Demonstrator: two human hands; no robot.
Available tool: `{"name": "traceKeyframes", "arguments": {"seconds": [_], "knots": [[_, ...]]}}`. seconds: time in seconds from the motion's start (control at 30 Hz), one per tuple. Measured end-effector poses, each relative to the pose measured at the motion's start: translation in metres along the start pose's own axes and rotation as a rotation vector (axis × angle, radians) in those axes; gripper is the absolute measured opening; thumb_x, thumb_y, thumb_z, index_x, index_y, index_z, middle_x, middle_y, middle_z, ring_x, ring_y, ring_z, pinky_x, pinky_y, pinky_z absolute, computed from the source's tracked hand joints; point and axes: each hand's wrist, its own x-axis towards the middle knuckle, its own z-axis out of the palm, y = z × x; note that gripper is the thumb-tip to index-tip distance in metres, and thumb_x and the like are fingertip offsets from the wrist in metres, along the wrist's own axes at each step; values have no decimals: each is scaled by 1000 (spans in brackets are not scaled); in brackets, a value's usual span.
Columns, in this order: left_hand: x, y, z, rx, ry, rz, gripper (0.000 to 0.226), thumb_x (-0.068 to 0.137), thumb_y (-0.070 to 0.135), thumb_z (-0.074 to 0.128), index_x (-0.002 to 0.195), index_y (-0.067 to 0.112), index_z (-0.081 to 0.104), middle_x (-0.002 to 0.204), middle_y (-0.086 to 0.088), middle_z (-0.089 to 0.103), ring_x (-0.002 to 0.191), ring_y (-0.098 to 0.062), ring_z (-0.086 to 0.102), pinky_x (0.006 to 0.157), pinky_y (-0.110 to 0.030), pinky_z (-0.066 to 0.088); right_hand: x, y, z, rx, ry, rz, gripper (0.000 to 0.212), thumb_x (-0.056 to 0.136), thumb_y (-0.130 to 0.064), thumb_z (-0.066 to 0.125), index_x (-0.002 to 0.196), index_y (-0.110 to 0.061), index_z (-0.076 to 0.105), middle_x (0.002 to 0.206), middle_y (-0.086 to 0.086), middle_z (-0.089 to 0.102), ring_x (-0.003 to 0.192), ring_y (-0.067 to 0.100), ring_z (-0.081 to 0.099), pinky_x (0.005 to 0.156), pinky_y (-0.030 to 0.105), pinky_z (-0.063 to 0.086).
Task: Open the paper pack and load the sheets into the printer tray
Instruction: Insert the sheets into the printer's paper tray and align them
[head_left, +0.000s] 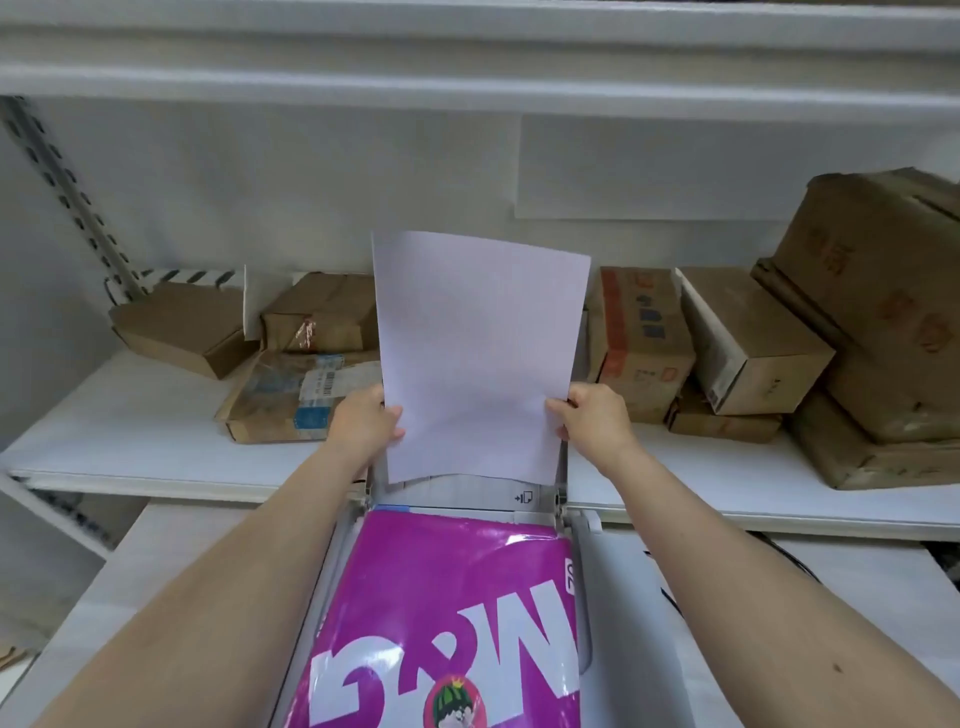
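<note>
Though cut off by the frame's bottom edge, glossy magenta paper pack (447, 618) lying on the printer (582, 587), long axis running near to far, print upside down. Beyond it, left hand (366, 423) and right hand (592, 421) pinching the side edges of white sheets (480, 353), held upright, long axis vertical, bottom edge over the tray (467, 491); sheet count unclear. Farther, brown cardboard boxes (748, 338) along the shelf's (130, 415) back edge, partly hidden.
</note>
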Motion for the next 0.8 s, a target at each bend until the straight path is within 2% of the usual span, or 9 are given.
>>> {"name": "traceKeyframes", "arguments": {"seconds": [0.1, 0.23, 0.3, 0.37, 0.47, 0.57, 0.63, 0.7, 0.8], "knots": [[4, -11, -1, -64, -28, -36, 22, 90, 2, 49, 105, 5, 64, 97, -9, 62, 78, -19, 62, 94, -44, 55, 3, 3, 7, -12, -54, 26, 33, 89, -14, 58, 56, -13, 53, 63, 8, 60, 64, 28, 61, 62, 33, 48], [9, -22, 3, -105, -73, -57, 20, 92, 4, 49, 106, 7, 63, 105, -7, 62, 90, -22, 65, 95, -38, 54, 8, 11, 14, -2, -84, 71, 26, 88, -16, 59, 69, 2, 59, 75, 18, 66, 65, 29, 62, 70, 44, 55], [13, -27, 8, -133, -87, -56, 19, 93, 4, 49, 107, 6, 62, 110, -6, 63, 91, -20, 64, 95, -35, 54, 9, 16, 17, -2, -73, 89, 25, 87, -15, 59, 66, -1, 56, 72, 15, 61, 63, 27, 61, 63, 38, 50], [18, -31, 12, -140, -96, -54, 19, 93, 4, 50, 107, 7, 62, 115, -7, 64, 92, -19, 64, 96, -38, 54, 10, 21, 20, 7, -77, 105, 26, 86, -15, 59, 72, 6, 58, 75, 15, 62, 62, 26, 61, 62, 36, 49], [24, -40, 14, -141, -107, -73, 20, 93, 3, 50, 108, 6, 63, 119, -11, 64, 89, -18, 62, 96, -41, 54, 13, 25, 23, 25, -93, 114, 28, 87, -17, 60, 76, 9, 59, 86, 21, 69, 64, 26, 61, 73, 47, 56], [26, -44, 14, -150, -120, -76, 22, 93, 2, 49, 111, 6, 62, 121, -10, 62, 93, -19, 61, 94, -36, 55, 15, 25, 25, 36, -108, 119, 31, 89, -17, 60, 83, 13, 59, 99, 26, 69, 64, 25, 62, 77, 50, 57], [28, -46, 12, -143, -123, -73, 23, 93, 2, 49, 112, 6, 62, 121, -9, 61, 92, -19, 62, 94, -37, 55, 16, 23, 26, 45, -118, 109, 27, 89, -16, 61, 69, 3, 59, 91, 20, 69, 63, 22, 61, 79, 52, 58], [29, -47, 11, -154, -122, -73, 23, 93, 2, 49, 112, 4, 62, 121, -9, 61, 87, -17, 62, 94, -37, 55, 17, 22, 26, 70, -125, 117, 30, 89, -15, 61, 60, -11, 56, 78, 7, 65, 60, 18, 58, 79, 53, 58], [27, -49, 13, -169, -137, -71, 20, 93, 1, 50, 108, 5, 62, 120, -10, 61, 86, -16, 61, 92, -35, 55, 17, 25, 27, 77, -144, 140, 29, 89, -15, 62, 63, -6, 56, 77, 8, 62, 57, 17, 58, 78, 54, 58]]}}
